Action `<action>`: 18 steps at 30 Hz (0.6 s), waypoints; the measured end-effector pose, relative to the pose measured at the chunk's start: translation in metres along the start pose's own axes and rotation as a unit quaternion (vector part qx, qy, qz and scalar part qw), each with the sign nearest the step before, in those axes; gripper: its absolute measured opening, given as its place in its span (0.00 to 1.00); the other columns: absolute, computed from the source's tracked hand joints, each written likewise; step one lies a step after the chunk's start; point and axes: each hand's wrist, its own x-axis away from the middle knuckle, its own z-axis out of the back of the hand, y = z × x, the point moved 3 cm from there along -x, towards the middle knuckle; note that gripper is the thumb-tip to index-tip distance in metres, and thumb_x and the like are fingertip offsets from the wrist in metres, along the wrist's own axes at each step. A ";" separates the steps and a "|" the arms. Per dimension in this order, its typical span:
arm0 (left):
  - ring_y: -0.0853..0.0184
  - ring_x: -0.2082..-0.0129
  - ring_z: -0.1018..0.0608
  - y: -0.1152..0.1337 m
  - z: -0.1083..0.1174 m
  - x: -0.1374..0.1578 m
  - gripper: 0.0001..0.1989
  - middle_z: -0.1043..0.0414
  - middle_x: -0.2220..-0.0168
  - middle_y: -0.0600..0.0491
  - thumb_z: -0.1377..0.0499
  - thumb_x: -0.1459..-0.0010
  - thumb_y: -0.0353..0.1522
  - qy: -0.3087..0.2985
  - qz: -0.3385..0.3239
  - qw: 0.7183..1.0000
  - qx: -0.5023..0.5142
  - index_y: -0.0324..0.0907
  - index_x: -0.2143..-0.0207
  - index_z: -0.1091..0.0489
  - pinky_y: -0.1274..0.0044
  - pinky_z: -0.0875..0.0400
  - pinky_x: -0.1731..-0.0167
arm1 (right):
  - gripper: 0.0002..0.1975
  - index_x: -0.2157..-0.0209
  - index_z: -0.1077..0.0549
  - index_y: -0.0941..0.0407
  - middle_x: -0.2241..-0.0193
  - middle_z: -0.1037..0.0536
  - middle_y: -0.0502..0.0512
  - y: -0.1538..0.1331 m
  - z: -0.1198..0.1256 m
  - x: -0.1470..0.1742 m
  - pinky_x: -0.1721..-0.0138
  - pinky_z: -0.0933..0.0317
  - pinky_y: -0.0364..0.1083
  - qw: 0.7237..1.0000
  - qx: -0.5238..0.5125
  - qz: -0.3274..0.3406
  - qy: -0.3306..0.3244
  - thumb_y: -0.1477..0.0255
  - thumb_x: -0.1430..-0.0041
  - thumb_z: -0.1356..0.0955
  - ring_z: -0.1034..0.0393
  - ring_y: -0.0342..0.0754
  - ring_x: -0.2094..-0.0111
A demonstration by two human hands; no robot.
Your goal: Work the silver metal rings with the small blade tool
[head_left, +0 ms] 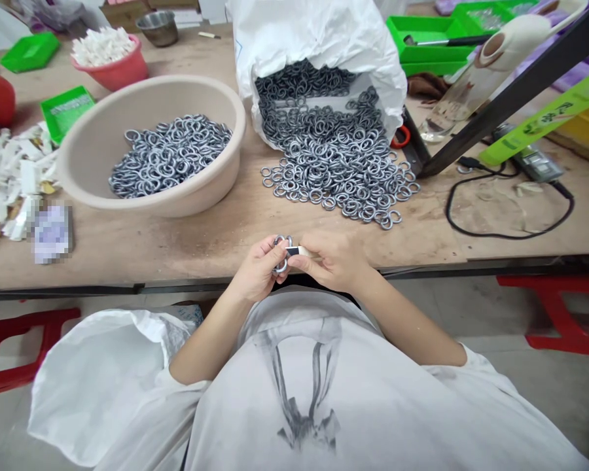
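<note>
My left hand pinches a few grey metal rings at the table's front edge. Close beside it, my right hand is closed on a small flat tool with a dark end and a pale handle; its exact kind is not clear. The tool's dark end meets the rings or lies right against them. Beyond my hands, a heap of loose metal rings spills out of a white sack lying on its side. More rings fill the bottom of a beige basin at the left.
White pieces lie in a pile at the far left, near a pink bowl and green trays. At the right stand a dark metal bar and a black cable. A white bag hangs below the table edge; red stools flank me.
</note>
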 end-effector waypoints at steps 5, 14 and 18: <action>0.77 0.86 0.38 -0.003 -0.004 0.009 0.23 0.40 0.83 0.59 0.30 0.51 0.46 -0.082 0.026 0.995 -0.047 0.40 0.75 0.35 0.84 0.42 0.87 | 0.27 0.77 0.30 0.55 0.79 0.30 0.51 0.041 0.005 -0.008 0.72 0.55 0.45 0.986 0.036 -0.160 -0.015 0.51 0.32 0.41 0.39 0.45 0.75; 0.75 0.84 0.30 0.026 0.017 0.002 0.18 0.27 0.75 0.55 0.29 0.54 0.39 0.007 -0.035 0.999 -0.034 0.39 0.68 0.31 0.84 0.37 0.88 | 0.15 0.52 0.25 0.58 0.53 0.22 0.67 0.091 0.011 -0.025 0.63 0.43 0.50 0.903 0.254 -0.344 -0.032 0.64 0.35 0.34 0.26 0.60 0.59; 0.74 0.82 0.29 0.021 0.019 -0.002 0.23 0.25 0.72 0.54 0.27 0.57 0.41 0.015 -0.022 0.999 0.019 0.40 0.67 0.33 0.85 0.39 0.89 | 0.10 0.60 0.24 0.57 0.60 0.22 0.62 0.084 0.014 -0.025 0.63 0.43 0.49 0.943 0.123 -0.309 0.019 0.66 0.35 0.34 0.29 0.55 0.62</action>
